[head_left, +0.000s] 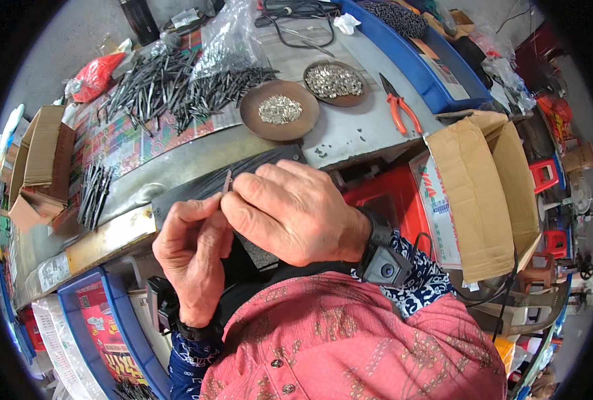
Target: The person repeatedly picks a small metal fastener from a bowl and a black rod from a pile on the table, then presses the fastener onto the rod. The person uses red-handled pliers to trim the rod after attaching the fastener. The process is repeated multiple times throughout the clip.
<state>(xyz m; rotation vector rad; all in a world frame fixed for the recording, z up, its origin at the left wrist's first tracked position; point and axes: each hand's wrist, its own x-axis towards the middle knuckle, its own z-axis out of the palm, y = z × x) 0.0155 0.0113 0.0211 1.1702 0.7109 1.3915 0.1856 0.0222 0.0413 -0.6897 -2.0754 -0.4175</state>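
Observation:
My left hand (196,250) and my right hand (300,213) meet over the near edge of the workbench, fingertips pressed together. Between them a thin, narrow greyish strip (228,180) sticks up, pinched at the fingertips. Its lower part is hidden by my fingers, so I cannot tell its kind. Just beyond my hands, a round brown dish (248,115) holds small silver metal pieces (280,110). A second dark dish (340,101) behind it carries more silver pieces. At the far left lies a large heap of slim black parts (150,87).
Pliers with red handles (396,107) lie right of the dishes. A small bundle of black parts (95,197) sits at left, beside an open cardboard box (40,167). Another carton (470,193) stands at right, below a long blue tray (436,80). A red stool (393,200) is under the bench.

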